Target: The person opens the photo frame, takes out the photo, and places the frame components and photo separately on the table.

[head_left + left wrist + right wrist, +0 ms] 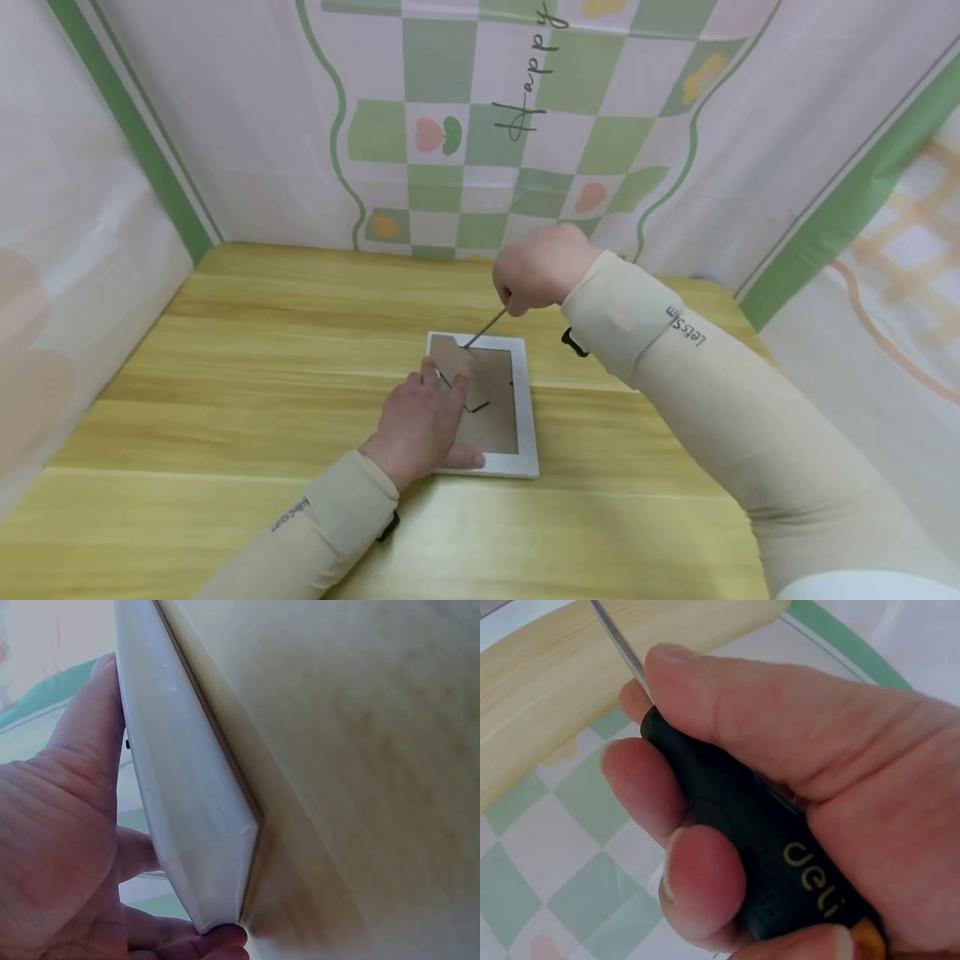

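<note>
A white picture frame (pixel 527 417) lies face down on the table, its brown backing board (pixel 495 375) upward. The left hand (pixel 420 425) rests on the frame's left part, index finger and thumb stretched over the board and near rim. In the left wrist view other fingertips touch the side of the frame (pixel 187 765) near a corner. The right hand (pixel 543 267) is above the far edge and grips a screwdriver (pixel 486 327). Its dark handle (pixel 727 802), marked "deli", sits in the curled fingers. The shaft slants down to the board's far edge; whether the tip is under it cannot be told.
The wooden table (pixel 262 375) extends around the frame on every side. A checked cloth (pixel 495 133) hangs behind the table's far edge, with more cloth at left and right. A thin black line and a short dark piece (pixel 480 407) show on the board.
</note>
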`<state>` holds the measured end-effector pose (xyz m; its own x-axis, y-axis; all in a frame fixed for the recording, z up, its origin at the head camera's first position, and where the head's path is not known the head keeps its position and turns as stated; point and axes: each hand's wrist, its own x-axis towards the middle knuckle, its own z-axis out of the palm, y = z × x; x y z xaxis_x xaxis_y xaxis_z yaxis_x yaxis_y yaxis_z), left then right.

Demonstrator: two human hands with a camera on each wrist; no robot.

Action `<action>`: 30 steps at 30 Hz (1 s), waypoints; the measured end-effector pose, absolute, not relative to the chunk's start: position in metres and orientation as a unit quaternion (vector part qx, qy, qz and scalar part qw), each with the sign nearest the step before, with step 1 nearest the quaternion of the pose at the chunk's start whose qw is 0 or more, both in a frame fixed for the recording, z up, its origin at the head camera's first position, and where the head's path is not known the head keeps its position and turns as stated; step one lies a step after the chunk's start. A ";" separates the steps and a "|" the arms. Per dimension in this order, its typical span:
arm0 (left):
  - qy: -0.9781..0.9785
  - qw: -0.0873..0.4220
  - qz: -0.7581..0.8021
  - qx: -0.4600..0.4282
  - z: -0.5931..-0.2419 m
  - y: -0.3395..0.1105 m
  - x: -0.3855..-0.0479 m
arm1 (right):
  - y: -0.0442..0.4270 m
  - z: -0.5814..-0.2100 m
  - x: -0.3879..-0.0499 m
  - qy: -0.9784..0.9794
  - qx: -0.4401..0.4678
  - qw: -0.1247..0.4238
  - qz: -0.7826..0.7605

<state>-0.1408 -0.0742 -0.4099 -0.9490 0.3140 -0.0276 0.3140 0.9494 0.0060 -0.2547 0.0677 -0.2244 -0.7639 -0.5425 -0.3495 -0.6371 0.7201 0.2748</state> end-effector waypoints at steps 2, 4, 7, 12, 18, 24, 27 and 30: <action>0.987 0.015 0.000 0.159 -0.410 -0.074 -0.141 | 0.067 -0.223 -0.259 0.923 -0.313 0.125 0.187; 0.987 0.013 0.000 0.159 -0.410 -0.075 -0.141 | 0.066 -0.221 -0.263 0.924 -0.310 0.131 0.180; 0.987 0.010 -0.003 0.160 -0.410 -0.075 -0.141 | 0.066 -0.218 -0.269 0.924 -0.312 0.138 0.173; 0.987 0.014 -0.006 0.158 -0.411 -0.074 -0.141 | 0.064 -0.215 -0.279 0.923 -0.315 0.136 0.173; 0.987 0.010 -0.011 0.159 -0.412 -0.074 -0.141 | 0.059 -0.213 -0.289 0.926 -0.303 0.138 0.179; 0.988 0.013 -0.011 0.157 -0.412 -0.074 -0.141 | 0.058 -0.213 -0.296 0.929 -0.293 0.145 0.172; 0.987 0.010 -0.018 0.158 -0.412 -0.074 -0.140 | 0.058 -0.212 -0.299 0.931 -0.289 0.146 0.169; 0.987 0.003 -0.021 0.162 -0.412 -0.075 -0.140 | 0.058 -0.212 -0.301 0.930 -0.290 0.147 0.169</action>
